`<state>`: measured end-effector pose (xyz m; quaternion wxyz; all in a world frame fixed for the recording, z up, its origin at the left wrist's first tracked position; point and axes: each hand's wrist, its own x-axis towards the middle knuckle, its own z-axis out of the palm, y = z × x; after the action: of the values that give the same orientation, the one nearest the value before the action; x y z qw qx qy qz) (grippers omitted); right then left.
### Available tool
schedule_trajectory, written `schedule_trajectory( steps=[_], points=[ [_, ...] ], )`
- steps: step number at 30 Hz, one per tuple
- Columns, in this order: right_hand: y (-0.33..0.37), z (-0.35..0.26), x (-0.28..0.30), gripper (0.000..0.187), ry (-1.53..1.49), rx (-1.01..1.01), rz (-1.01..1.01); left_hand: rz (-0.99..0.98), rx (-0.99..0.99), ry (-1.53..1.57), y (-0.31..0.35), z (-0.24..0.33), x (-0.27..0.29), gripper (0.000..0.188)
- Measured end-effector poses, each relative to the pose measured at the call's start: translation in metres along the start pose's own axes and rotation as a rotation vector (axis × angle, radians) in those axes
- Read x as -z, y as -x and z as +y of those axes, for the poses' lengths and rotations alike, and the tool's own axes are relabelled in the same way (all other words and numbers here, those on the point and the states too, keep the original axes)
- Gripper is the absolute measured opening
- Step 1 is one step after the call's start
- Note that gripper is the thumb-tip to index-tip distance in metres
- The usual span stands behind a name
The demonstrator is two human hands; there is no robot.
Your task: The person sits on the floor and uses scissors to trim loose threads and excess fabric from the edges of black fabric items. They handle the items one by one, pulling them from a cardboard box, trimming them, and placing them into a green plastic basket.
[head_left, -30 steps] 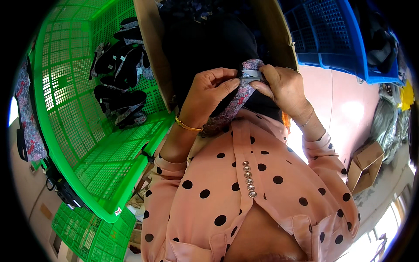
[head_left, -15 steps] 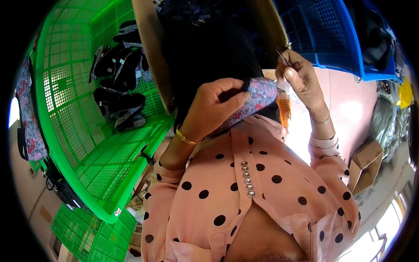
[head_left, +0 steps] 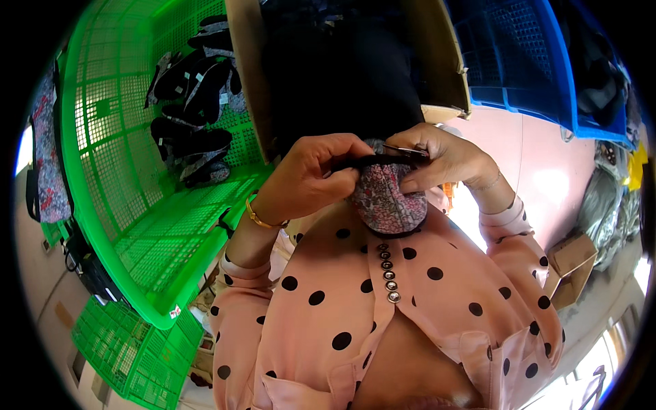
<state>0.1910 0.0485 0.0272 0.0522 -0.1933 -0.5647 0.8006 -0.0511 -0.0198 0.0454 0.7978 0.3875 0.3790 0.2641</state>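
In front of my chest is a small floral cloth shoe, its rounded end pointing toward me and a black strap running across it. My left hand pinches the strap's left end between thumb and fingers. On the other side, my right hand is closed round a small pair of metal thread snips, its thumb pressing on the shoe's side. The snips lie close against the strap's right end; whether the blades touch it I cannot tell.
A green plastic basket on the left holds several black and floral shoes. An open cardboard box stands ahead, beyond my dark-clothed lap. To the right are a blue basket and a small carton. A floral piece hangs far left.
The shoe has turned so its rounded end points toward me and its strap shows. My right hand has come left and down with the snips to the shoe; my left hand now pinches the strap.
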Motion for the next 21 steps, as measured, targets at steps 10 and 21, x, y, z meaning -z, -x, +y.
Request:
schedule_trajectory(
  steps=[10, 21],
  points=[
    [-0.006, -0.017, -0.016, 0.019, 0.659, 0.080, 0.189, -0.093, -0.090, -0.692, -0.003, -0.010, -0.008, 0.076],
    [0.011, -0.002, -0.003, 0.045, -0.058, -0.143, -0.072, -0.279, 0.154, -0.291, -0.009, 0.005, -0.015, 0.049]
  ],
)
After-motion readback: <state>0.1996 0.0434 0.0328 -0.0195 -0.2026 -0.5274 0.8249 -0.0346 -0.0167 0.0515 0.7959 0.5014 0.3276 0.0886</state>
